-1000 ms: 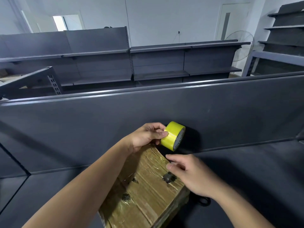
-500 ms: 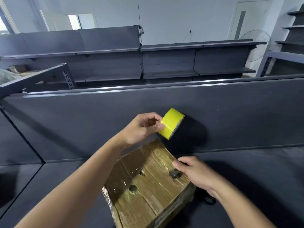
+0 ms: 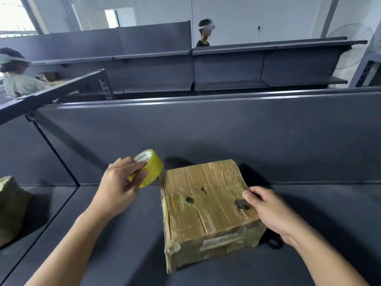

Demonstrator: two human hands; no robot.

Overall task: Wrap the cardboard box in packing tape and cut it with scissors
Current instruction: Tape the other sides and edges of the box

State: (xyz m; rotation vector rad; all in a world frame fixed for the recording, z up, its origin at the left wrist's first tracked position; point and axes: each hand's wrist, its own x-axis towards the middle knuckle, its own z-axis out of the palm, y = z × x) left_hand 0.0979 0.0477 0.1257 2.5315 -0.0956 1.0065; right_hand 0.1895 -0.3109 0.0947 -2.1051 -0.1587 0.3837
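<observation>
Legibly, "CHINA" marks the tape roll (image 3: 149, 170) the left hand (image 3: 117, 188) grips.

Tape-wrapped brown cardboard box (image 3: 208, 205) sits on dark grey metal shelf deck (image 3: 127, 234); dark grey back panel (image 3: 226, 137) at its 12 o'clock. Yellow packing-tape roll (image 3: 151, 169) at box's 10 o'clock, just beside the corner, held in left hand (image 3: 121, 186). Right hand (image 3: 270, 211) grips the 3 o'clock edge. Black-handled scissors (image 3: 273, 242) at 4 o'clock, partly hidden.

left hand (image 3: 121, 188): bare | left forearm (image 3: 68, 240): bare to frame edge | right hand (image 3: 272, 215): bare | right forearm (image 3: 329, 263): bare to frame edge
</observation>
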